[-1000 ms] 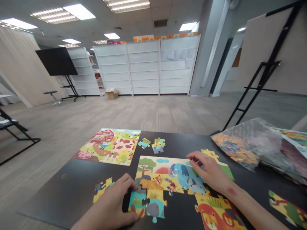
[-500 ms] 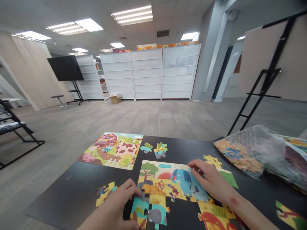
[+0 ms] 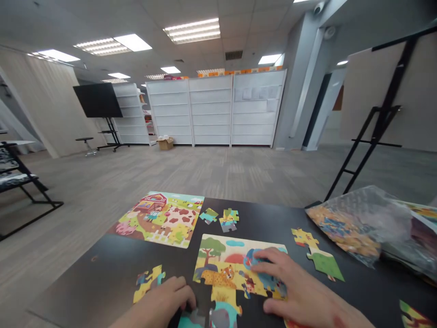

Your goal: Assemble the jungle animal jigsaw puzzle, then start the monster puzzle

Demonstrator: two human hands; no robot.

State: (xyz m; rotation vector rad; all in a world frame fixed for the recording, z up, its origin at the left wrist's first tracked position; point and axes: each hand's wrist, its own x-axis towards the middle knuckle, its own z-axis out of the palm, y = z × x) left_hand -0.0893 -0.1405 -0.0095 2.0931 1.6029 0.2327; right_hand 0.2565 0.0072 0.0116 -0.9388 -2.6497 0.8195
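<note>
**Both hands low on the animal puzzle**

The right hand (image 3: 300,296) lay flat on the part-built animal puzzle (image 3: 218,253), palm down. Its fingers (image 3: 264,269) were spread wide and gripped nothing. The blue elephant of the picture sat directly under those fingertips, with the orange leopard just to their left. The tree and sky rows lay beyond them, further from the person.

The left hand (image 3: 160,307) rested at the puzzle's near left corner with its fingers (image 3: 184,296) curled narrow. Their tips met the edge of a teal piece (image 3: 188,321) at the bottom of the view. Whether they pinched the piece or only pressed on it could not be told, as the frame cut it off. A grey hippo piece (image 3: 221,316) lay just right of those fingertips.

A loose yellow-and-blue piece (image 3: 148,281) sat on the black table (image 3: 102,282) just left of the left knuckles. Beyond the right fingers, and well apart from them, lay a joined giraffe-and-green piece (image 3: 317,255). A clear plastic bag of puzzle pieces (image 3: 348,223) lay further right. A finished farm puzzle (image 3: 160,218) and a few small loose pieces (image 3: 221,216) lay on the far side of the table.
</note>
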